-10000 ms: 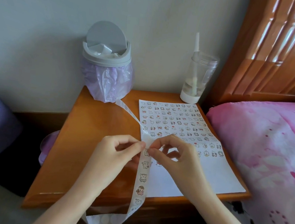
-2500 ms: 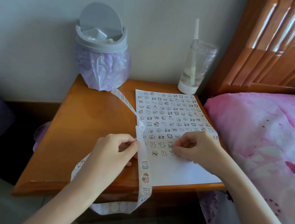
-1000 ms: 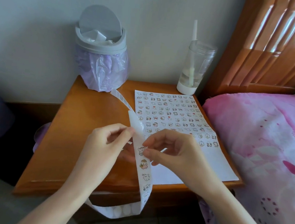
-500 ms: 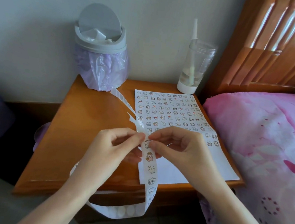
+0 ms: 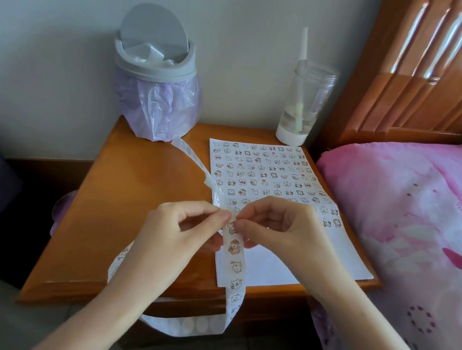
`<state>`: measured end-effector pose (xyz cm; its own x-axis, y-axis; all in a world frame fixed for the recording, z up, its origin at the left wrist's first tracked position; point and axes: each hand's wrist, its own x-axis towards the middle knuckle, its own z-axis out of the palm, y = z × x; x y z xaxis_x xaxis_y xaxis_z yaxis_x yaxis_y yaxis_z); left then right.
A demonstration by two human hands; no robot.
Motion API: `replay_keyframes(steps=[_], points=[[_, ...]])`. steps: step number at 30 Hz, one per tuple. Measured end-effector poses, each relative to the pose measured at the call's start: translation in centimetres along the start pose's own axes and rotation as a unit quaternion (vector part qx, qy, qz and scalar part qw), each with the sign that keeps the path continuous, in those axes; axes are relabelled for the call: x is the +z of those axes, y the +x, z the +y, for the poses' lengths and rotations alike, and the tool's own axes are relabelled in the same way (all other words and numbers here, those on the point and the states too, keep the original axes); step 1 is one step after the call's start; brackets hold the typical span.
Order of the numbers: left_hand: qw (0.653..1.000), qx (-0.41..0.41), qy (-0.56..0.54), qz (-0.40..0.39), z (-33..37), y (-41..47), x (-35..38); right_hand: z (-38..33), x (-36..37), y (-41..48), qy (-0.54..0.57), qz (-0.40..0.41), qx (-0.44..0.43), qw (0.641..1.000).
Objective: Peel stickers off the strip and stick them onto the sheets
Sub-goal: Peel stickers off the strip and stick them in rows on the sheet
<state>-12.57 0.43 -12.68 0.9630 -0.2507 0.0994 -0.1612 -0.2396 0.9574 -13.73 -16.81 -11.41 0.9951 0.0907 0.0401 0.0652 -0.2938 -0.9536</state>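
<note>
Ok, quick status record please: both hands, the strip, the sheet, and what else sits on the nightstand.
left hand: pinches the sticker strip from its left side
right hand: thumb and forefinger pinch the same spot from the right
sticker strip: runs from near the bin, through both hands, hangs looped over the nightstand front edge
sheet: flat on the nightstand; far part filled with sticker rows, near part blank
also there: bin with purple liner; clear jar at back

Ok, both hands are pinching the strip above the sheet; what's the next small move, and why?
Probably peel the top sticker free with the right hand while the left hand holds the strip steady: both pinch it at that sticker, and the sheet has blank paper below its filled rows.
</note>
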Motion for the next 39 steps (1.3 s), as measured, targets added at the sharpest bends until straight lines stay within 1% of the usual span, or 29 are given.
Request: replay_keyframes(steps=[2,4,8,10,13,16,20,22,25,29,34,39], points=[[1.000,-0.005,0.002,-0.002,-0.1,0.0,0.0,0.1,0.0,0.0,-0.017,-0.002,0.002,1.000],[1.000,-0.020,-0.005,-0.001,-0.3,0.1,0.1,0.3,0.1,0.0,-0.065,0.004,-0.010,0.998],[0.996,-0.073,-0.052,-0.006,-0.5,0.6,0.5,0.3,-0.1,-0.1,-0.124,0.020,-0.046,0.991],[0.993,-0.097,-0.072,-0.009,-0.5,0.7,0.7,-0.1,-0.3,-0.2,-0.153,0.012,-0.062,0.986],[0.994,-0.095,-0.048,0.007,-0.9,0.8,0.8,-1.1,-1.6,-0.4,-0.144,-0.022,-0.068,0.987],[0.997,-0.074,-0.012,0.011,-1.1,0.6,1.0,-1.1,-4.9,-0.2,-0.104,-0.017,-0.012,0.994],[0.998,-0.035,0.048,0.006,-1.3,0.4,1.5,0.7,-8.2,0.3,-0.140,-0.001,0.111,0.984],[0.996,-0.028,0.083,0.005,-1.5,0.4,1.6,1.4,-8.6,0.6,-0.143,-0.001,0.143,0.979],[0.993,-0.018,0.118,0.006,-1.5,0.2,1.7,1.7,-8.1,0.9,-0.141,-0.009,0.154,0.978],[0.991,-0.014,0.136,0.002,-1.8,0.1,1.9,2.0,-7.2,1.2,-0.150,-0.016,0.141,0.978],[0.991,-0.014,0.132,-0.011,-2.0,0.2,1.8,2.3,-6.6,1.4,-0.140,0.003,0.138,0.980],[0.990,-0.013,0.136,-0.017,-1.6,0.3,1.8,2.7,-6.3,1.6,-0.147,0.000,0.151,0.978]])
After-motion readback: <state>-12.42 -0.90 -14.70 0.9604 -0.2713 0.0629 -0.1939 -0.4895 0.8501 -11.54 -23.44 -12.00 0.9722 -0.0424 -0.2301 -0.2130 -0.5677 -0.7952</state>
